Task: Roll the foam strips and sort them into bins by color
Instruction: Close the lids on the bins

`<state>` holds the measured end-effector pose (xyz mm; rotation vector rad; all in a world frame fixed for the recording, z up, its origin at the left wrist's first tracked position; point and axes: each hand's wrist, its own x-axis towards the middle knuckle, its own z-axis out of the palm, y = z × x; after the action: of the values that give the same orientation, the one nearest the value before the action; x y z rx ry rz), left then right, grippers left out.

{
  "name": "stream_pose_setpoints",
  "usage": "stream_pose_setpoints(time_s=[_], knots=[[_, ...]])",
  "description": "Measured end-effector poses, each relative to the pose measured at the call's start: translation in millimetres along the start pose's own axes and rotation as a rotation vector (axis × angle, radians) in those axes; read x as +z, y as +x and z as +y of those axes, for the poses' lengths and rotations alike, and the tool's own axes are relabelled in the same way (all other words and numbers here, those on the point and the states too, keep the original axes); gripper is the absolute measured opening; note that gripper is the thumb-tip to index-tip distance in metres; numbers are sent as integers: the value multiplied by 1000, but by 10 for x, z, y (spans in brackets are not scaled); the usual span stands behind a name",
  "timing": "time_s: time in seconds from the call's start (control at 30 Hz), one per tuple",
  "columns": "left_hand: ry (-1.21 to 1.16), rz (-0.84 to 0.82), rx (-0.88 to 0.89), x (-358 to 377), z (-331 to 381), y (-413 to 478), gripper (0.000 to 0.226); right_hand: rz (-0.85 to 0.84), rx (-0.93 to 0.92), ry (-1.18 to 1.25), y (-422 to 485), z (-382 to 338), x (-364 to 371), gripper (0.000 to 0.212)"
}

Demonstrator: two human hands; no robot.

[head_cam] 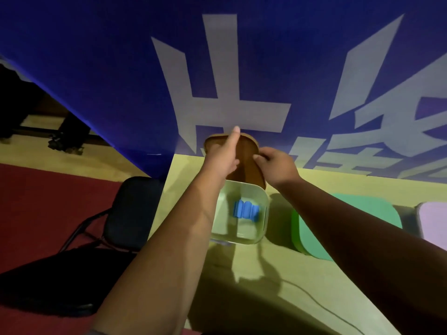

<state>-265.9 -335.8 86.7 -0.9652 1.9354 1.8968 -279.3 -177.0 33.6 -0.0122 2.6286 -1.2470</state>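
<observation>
I see my left grip [222, 157] and right grip [278, 165] pinching the brown lid [246, 163]; blue foam rolls [245, 209] lie below, inside the pale bin [264, 213].

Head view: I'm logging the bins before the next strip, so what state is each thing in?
Brown wooden lid: lifted, tilted over the bin's far rim.
Left hand: grips lid's left edge.
Right hand: pinches lid's right edge.
Pale green bin: open.
Blue foam rolls: rolled, inside it.
Green bin: lid on.
Lilac-lidded bin: closed.
</observation>
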Motion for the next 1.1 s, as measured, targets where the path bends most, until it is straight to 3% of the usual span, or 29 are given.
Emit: stream_pose_setpoints(time_s=[0.07,0.17,0.23,0.3,0.37,0.43,0.57,0.73,0.9,1.1], knots=[[-99,-8,-34,-39,41,-22,66,-8,-93,21,-117,-131,-17,18],[-180,46,-36,-161,30,-74,35,-47,-190,-14,-277,-237,-31,20],[-282,97,-48,-283,-23,-146,28,-53,-219,12,-375,-256,-43,24],[-313,147,-60,-411,-112,-202,27,-3,-170,-17,-419,-202,-41,45],[-338,214,-107,-522,-212,-292,24,73,-72,-231,-436,-119,-51,68],[-327,262,-147,-609,-319,-401,19,62,82,-309,-504,-51,-47,75],[-192,277,-95,-720,-637,-538,42,8,201,-124,-663,16,29,65],[235,376,59,-803,-957,-574,31,28,197,-194,-864,84,170,61],[707,424,87,-863,-1154,-587,33,25,159,-368,-1053,138,296,59],[841,467,155,-831,-1293,-620,25,-16,154,-361,-1111,209,359,52]])
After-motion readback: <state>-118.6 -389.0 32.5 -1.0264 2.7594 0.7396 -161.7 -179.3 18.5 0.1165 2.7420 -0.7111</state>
